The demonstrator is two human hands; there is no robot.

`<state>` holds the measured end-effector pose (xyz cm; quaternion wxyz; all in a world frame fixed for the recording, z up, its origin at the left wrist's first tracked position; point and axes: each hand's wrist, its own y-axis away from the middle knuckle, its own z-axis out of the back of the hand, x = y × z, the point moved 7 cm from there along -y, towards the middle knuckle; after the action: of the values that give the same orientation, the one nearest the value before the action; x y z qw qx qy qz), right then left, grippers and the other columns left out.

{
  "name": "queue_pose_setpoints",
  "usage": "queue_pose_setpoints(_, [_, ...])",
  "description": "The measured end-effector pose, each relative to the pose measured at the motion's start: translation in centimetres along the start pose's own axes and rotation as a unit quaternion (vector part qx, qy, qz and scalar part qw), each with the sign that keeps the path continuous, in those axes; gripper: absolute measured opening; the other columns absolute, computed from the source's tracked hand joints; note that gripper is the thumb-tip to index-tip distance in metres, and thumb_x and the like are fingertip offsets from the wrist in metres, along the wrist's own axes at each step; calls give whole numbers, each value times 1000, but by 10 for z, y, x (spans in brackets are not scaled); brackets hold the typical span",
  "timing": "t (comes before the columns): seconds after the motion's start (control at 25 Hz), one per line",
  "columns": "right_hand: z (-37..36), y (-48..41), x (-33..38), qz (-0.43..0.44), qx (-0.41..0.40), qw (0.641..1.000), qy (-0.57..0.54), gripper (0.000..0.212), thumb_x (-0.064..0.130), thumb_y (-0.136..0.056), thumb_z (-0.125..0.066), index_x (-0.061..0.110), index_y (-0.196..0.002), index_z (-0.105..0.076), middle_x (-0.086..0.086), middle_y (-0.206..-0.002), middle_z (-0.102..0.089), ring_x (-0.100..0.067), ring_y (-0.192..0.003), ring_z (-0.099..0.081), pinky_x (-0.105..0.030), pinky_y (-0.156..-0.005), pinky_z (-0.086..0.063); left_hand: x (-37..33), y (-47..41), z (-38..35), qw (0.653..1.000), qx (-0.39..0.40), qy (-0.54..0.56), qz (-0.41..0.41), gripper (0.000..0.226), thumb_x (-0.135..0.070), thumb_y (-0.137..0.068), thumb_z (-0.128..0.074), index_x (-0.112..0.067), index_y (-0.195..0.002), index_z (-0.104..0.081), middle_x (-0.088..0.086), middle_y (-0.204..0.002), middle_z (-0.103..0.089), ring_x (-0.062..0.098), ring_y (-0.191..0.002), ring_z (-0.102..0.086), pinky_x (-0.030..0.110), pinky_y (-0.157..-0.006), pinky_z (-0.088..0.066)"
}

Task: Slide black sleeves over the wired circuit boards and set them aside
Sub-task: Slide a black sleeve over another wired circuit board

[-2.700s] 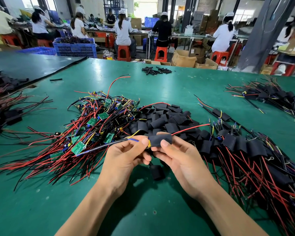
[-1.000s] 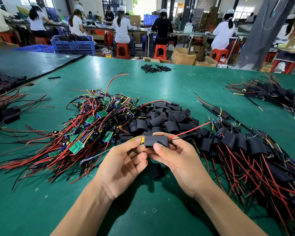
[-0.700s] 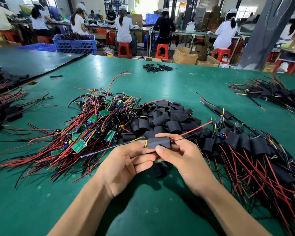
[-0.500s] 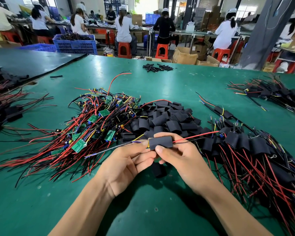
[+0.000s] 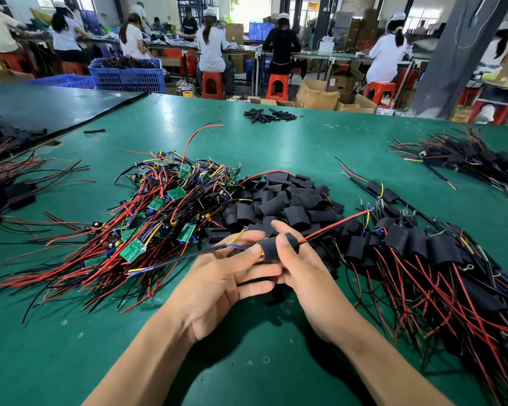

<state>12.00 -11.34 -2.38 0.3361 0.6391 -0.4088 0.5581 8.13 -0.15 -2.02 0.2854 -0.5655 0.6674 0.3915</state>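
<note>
Centrally, a matte black sleeve, a soft flattened tube, is pinched between the thumbs and curled fingers of the left hand and the right hand, just above the smooth green surface. A glossy red wire is seen leaving its right end, and thin yellow and blue leads its left.

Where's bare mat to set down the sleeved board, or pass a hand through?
Free: near mat left of the left hand, below the unsleeved-board pile; wide band between loose sleeves and the far tube heap. Crowded: finished pile right of the right hand. Both hands hold the sleeved board.
</note>
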Motion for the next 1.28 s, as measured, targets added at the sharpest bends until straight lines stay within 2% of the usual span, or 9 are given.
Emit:
queue_pose_setpoints(0.12, [-1, -1, -5, -6, -5, 1000, 26, 66, 55, -81, -51, 32, -143, -43, 24, -100, -74, -3, -81, -67, -21, -69, -54, -4, 0, 1, 999, -16, -24, -41, 27, -21, -72, -73, -17, -99, -79, 21, -94, -75, 29, -84, -75, 33, -71, -62])
queue_pose_setpoints(0.2, [0, -4, -6, -3, -13, 1000, 21, 62, 51, -85, -50, 30, -142, -42, 19, -94, -73, -7, -73, -63, -25, -62, -52, -6, 0, 1, 998, -27, -24, -57, 25, -20, -71, -74, -16, -95, -80, 27, -96, -74, 29, -84, -75, 29, -69, -61])
queue_pose_setpoints(0.32, [2, -8, -7, -23, -28, 999, -36, 43, 42, -92, -50, 29, -133, -49, 5, -101, -71, -11, -71, -64, -28, -56, -51, -5, -1, -1, 998, -36, -2, -56, 26, -20, -69, -76, -14, -94, -81, 27, -95, -74, 27, -81, -76, 26, -66, -59])
queue_pose_setpoints(0.48, [9, -10, -10, -55, -46, 996, -61, 34, 40, -99, -47, 25, -128, -58, 0, -91, -70, -12, -66, -62, -27, -51, -49, 0, -3, -3, 999, -8, 34, -4, 30, -15, -74, -73, -13, -103, -79, 24, -103, -74, 27, -95, -75, 27, -72, -60])
queue_pose_setpoints(0.56, [11, -12, -10, -53, -51, 996, -43, 32, 39, -102, -43, 26, -127, -59, -1, -96, -69, -13, -69, -62, -27, -51, -49, 1, -4, -2, 999, -12, 36, 2, 28, -13, -75, -72, -13, -102, -79, 23, -101, -74, 27, -94, -75, 27, -71, -60])
queue_pose_setpoints(0.8, [12, -9, -14, -46, -83, 995, -22, 24, 37, -106, -41, 31, -105, -64, 5, -82, -69, -10, -62, -62, -27, -49, -50, 5, -9, -3, 999, -49, 4, -9, 24, -12, -70, -72, -17, -91, -82, 20, -90, -76, 22, -80, -76, 23, -63, -59])
queue_pose_setpoints(0.96, [9, -6, -12, -38, -72, 997, 16, 20, 38, -107, -40, 37, -106, -60, 12, -78, -72, -6, -65, -64, -25, -52, -51, 5, -10, 1, 998, -68, 4, -18, 22, -11, -67, -73, -15, -86, -82, 22, -88, -75, 22, -77, -76, 24, -62, -59])
queue_pose_setpoints(1.12, [12, -5, -3, -12, -66, 997, 28, 19, 44, -99, -51, 36, -112, -63, 4, -89, -70, -9, -67, -62, -26, -51, -51, 7, -10, 2, 998, -63, 18, -2, 21, -11, -67, -74, -12, -86, -82, 18, -89, -76, 23, -82, -76, 25, -62, -60])
queue_pose_setpoints(1.28, [24, -2, 10, 47, -108, 993, -1, 17, 46, -86, -65, 35, -97, -72, 8, -66, -54, -10, -51, -48, -21, -44, -38, 6, -9, 0, 999, -38, 24, 17, 22, -12, -63, -76, -11, -84, -82, 18, -93, -76, 25, -87, -76, 28, -66, -60])
